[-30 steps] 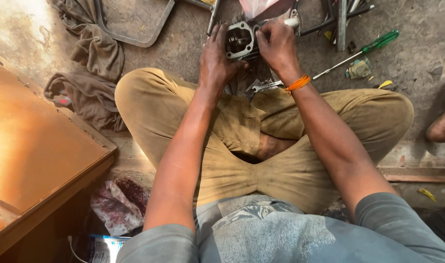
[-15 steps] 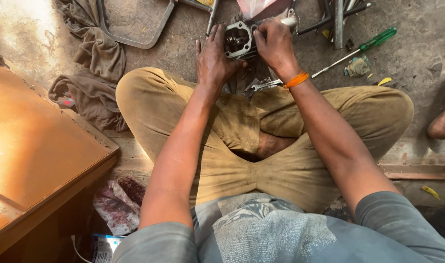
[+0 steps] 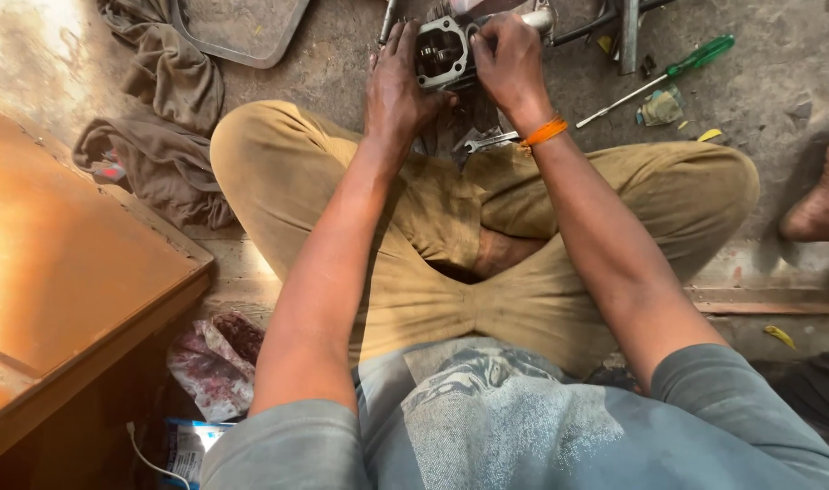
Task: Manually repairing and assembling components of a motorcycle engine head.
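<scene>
both hands clasp a small metal engine part [image 3: 443, 53] on the floor ahead of the crossed legs: left hand [image 3: 398, 83] wraps its side, right hand [image 3: 508, 62] presses on top. a spanner [image 3: 489, 142] lies just beneath, a green-handled screwdriver [image 3: 659, 76] off to the right.

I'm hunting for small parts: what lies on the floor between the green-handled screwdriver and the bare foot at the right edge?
In the head view, a small yellow scrap lies between the screwdriver and the foot; the rest is bare concrete floor.
</scene>
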